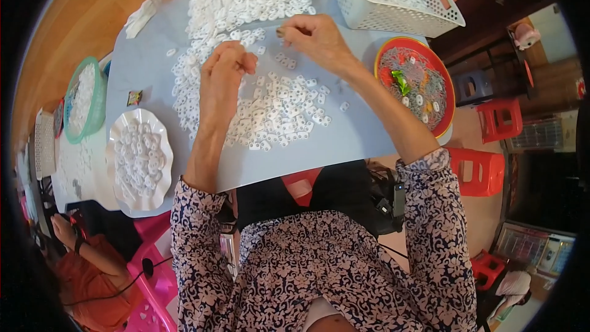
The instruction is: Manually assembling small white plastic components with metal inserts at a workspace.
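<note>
- We saw the small white pieces [279, 117] spread loosely at the frame's centre, running up into a deep heap [252, 0] at upper centre of the tabletop [365, 132].
- Our left hand [228, 66] hung over the spread with fingers curled in; we could not tell whether it gripped anything.
- Our right hand [314, 38], near the heap's lower right edge, was closed in a pinch on a small dark bit [281, 32] (too small for us to identify).
- We judged that a brush of the left wrist could scatter the pieces beneath it, since they lay loose.
- The heap could slump if a hand bumped it, and a slack pinch could drop the dark bit among the white pieces.
- The scalloped dish [166, 147] at left sat near the tabletop's edge, so an elbow could tip it.
- We counted two hands, one heap, one scalloped dish, one red bowl [449, 92] at right, one white perforated basket [372, 17] at upper right, one teal basket [96, 109] at left, and one small wrapped packet [134, 98]; the white pieces were too many to count.
</note>
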Motion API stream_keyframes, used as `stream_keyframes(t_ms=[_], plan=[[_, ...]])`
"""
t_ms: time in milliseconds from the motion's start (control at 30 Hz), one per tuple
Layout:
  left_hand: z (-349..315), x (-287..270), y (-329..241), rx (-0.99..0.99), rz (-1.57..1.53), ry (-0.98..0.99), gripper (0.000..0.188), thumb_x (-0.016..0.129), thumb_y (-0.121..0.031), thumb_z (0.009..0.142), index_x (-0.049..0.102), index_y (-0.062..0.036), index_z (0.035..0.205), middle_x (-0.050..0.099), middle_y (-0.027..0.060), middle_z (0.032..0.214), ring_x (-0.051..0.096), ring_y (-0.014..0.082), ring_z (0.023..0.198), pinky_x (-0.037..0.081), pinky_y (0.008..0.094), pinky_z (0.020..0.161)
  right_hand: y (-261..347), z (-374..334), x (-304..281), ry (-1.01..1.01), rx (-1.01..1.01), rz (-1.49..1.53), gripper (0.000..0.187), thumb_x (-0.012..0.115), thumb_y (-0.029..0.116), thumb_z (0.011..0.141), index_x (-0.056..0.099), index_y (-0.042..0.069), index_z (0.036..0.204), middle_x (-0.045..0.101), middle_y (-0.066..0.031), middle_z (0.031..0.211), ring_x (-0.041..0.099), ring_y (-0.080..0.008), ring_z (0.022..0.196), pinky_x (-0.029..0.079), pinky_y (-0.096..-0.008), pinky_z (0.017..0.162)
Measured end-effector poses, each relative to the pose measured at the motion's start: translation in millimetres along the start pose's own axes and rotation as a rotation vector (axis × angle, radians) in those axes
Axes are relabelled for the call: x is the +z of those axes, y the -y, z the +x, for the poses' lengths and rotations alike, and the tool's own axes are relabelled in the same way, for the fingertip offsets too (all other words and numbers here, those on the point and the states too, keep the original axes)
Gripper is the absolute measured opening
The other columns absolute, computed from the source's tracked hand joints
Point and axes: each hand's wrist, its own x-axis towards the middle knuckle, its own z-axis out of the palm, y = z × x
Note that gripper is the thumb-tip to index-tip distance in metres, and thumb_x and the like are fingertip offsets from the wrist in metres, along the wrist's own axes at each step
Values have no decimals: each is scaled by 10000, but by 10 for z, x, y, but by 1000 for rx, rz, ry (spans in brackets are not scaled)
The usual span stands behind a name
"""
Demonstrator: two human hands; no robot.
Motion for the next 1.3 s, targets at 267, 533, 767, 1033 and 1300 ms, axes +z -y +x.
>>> stream_keyframes(t_ms=[267, 533, 767, 1033, 1300], plan=[[55, -79, -45, 17, -168, -100, 186, 483, -151, 876, 540, 5, 792, 523, 70, 685, 502, 170, 707, 430, 318, 860, -28, 49, 43, 158, -172, -333, 153, 585, 132, 788, 672, 17, 840, 655, -141, 739, 620, -274, 671, 482, -367, 638], [40, -107, 54, 38, -167, -14, 168, 506, -149, 871, 570, 2, 831, 538, 68, 680, 517, 167, 715, 436, 306, 788, -5, 122, 82, 299, -178, -558, 165, 582, 119, 744, 659, 13, 844, 646, -140, 763, 607, -297, 736, 474, -379, 684], [-16, 10, 72, -13, -27, 17, 193, 522, -176, 872, 610, -16, 809, 582, 54, 710, 535, 137, 712, 408, 262, 695, -21, 31, 57, 266, -230, -564, 134, 583, 122, 743, 650, 17, 793, 646, -134, 754, 606, -304, 724, 471, -384, 680], [-58, 3, 122, 17, 111, 81, 201, 526, -197, 883, 617, -20, 852, 578, 35, 740, 518, 112, 720, 409, 251, 701, -66, -13, -252, 235, -258, -634, 133, 600, 138, 763, 652, 16, 771, 635, -132, 693, 606, -283, 668, 466, -374, 642], [-43, -40, 167, 95, 168, 124, 203, 511, -191, 896, 615, -28, 834, 571, 19, 731, 512, 98, 721, 411, 252, 705, -69, -260, -521, 249, -97, -529, 114, 620, 110, 793, 663, 15, 839, 646, -95, 689, 591, -166, 609, 463, -295, 585]])
